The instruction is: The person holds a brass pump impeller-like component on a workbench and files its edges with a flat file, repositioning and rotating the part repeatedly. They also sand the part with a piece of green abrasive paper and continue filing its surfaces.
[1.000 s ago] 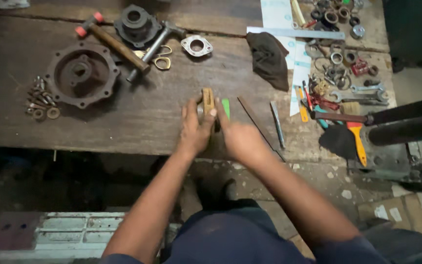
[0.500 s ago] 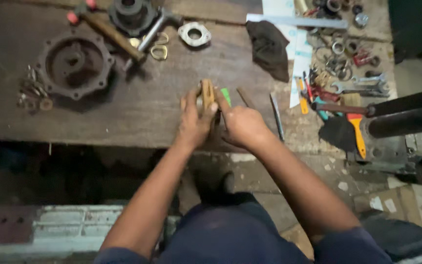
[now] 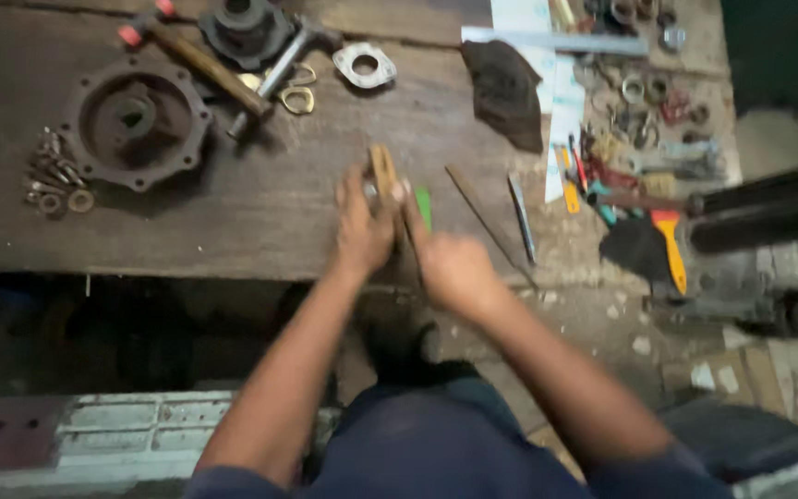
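My left hand (image 3: 362,231) grips a small tan block-shaped part (image 3: 382,171) and holds it upright over the front of the dark wooden workbench (image 3: 260,212). My right hand (image 3: 450,263) is closed around a thin tool with a green handle (image 3: 424,205), its index finger stretched toward the part. Motion blur hides the exact point of contact between tool and part.
A round rusty flange housing (image 3: 133,120) lies at left beside several bolts and washers (image 3: 53,180). A hammer (image 3: 200,60), a metal plate with a hole (image 3: 363,65), a dark rag (image 3: 505,88), files, an orange-handled scraper (image 3: 669,242) and loose rings crowd the back and right.
Both hands stay together on the small part. The view has shifted slightly, and my right hand has drawn a little nearer to me.
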